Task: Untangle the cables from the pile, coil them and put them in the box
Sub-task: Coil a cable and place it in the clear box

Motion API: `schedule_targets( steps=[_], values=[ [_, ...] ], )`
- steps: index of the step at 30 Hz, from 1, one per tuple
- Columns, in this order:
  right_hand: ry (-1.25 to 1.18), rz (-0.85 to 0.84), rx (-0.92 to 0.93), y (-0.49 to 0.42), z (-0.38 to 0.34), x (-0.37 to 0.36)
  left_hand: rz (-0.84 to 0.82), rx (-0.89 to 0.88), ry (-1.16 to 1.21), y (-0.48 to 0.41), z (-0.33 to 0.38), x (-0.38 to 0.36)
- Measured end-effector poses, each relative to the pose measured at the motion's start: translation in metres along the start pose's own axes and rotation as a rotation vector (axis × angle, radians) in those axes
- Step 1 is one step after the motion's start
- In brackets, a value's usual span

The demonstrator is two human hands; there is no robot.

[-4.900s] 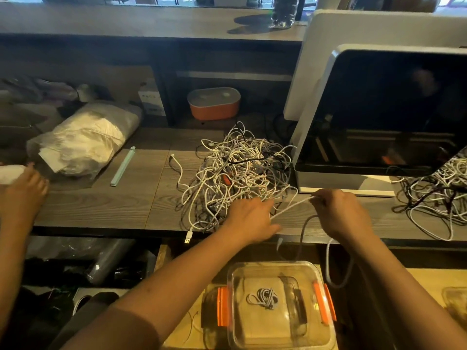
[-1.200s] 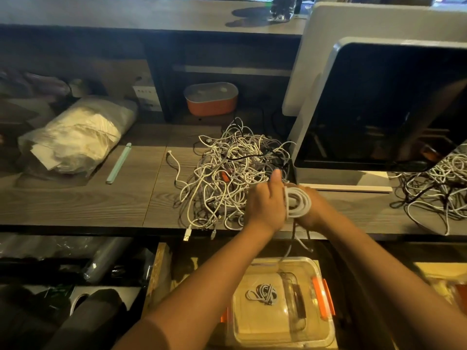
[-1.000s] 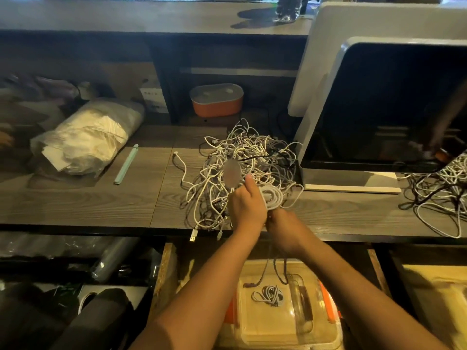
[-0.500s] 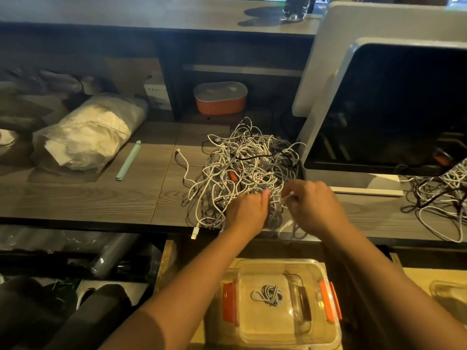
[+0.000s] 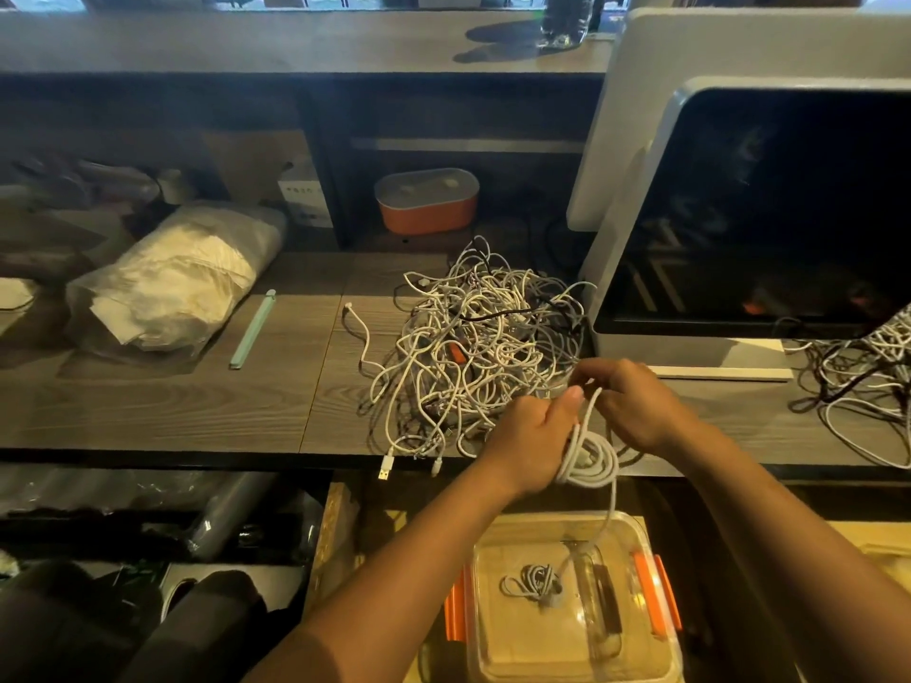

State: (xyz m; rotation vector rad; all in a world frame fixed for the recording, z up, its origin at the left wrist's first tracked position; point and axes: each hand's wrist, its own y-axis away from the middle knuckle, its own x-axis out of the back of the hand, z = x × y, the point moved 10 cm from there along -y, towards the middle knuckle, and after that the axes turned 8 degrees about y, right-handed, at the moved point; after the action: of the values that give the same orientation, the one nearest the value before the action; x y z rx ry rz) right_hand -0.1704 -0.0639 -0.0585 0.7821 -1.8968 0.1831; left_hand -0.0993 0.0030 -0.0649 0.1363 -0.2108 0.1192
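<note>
Coil of white cable [image 5: 589, 460]: hanging out in plain view under the left hand [image 5: 530, 438] now, no longer tucked between both hands at the near edge of the cable pile [image 5: 473, 347] like half a sec ago; dangling right at the front edge of the desk [image 5: 172, 411], just in front of the pile.
Loose tail [image 5: 611, 510]: dropping from the coil down into the clear box [image 5: 522, 643], not yet down there half a sec ago; ending right by the small coiled cable [image 5: 535, 581], can't tell if actually touching it.
Left hand: gripping the coil, fingers wrapped round the loops, thumb poking up toward the right hand [image 5: 631, 406].
Right hand: pinching a strand of the same cable just above the coil, right beside the left thumb.
Cable pile: sitting on the desk, mostly white with a few dark strands mixed in, one USB plug [image 5: 386, 469] poking over the front edge.
Clear box: sitting below the desk edge, orange latches [image 5: 456, 608] on both sides, small coiled cable lying on the bottom.
Other stuff: dark monitor [image 5: 788, 214] standing just right of the pile, second cable tangle [image 5: 867, 382] at far right, orange container [image 5: 426, 202] with a grey lid behind the pile, plastic-wrapped white bundle [image 5: 167, 283] and mint-green strip [image 5: 252, 330] lying off to the left.
</note>
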Motion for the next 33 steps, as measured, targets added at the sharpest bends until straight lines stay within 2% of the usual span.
schedule_targets(
  steps=[5,9,11,13,17,20,23,25,29,33],
  values=[
    [0.059,-0.013,-0.004,-0.002,-0.003,-0.006,-0.017,-0.017,0.047,0.001,0.005,-0.005],
    [0.084,-0.069,0.1,0.01,-0.017,-0.045,0.225,0.081,0.079,-0.003,-0.01,0.019],
    [0.144,-0.041,0.07,0.015,-0.02,-0.064,0.386,0.19,0.091,-0.002,-0.031,0.035],
    [0.063,0.002,0.001,0.02,-0.023,-0.075,0.509,0.252,0.097,-0.001,-0.048,0.05],
    [0.005,0.05,-0.018,0.02,-0.033,-0.082,0.623,0.304,0.026,0.003,-0.059,0.068],
    [0.006,0.023,-0.017,0.018,-0.038,-0.082,0.682,0.331,0.085,0.007,-0.065,0.071],
    [0.022,-0.005,0.001,0.02,-0.042,-0.086,0.699,0.323,0.195,0.006,-0.072,0.071],
    [0.038,-0.045,0.024,0.022,-0.046,-0.089,0.689,0.3,0.184,0.005,-0.071,0.07],
    [0.035,-0.135,0.071,0.026,-0.058,-0.085,0.671,0.236,-0.056,0.003,-0.055,0.073],
    [0.269,-0.119,0.077,0.023,-0.058,-0.056,0.554,0.094,-0.374,-0.007,-0.038,0.073]
  ],
)
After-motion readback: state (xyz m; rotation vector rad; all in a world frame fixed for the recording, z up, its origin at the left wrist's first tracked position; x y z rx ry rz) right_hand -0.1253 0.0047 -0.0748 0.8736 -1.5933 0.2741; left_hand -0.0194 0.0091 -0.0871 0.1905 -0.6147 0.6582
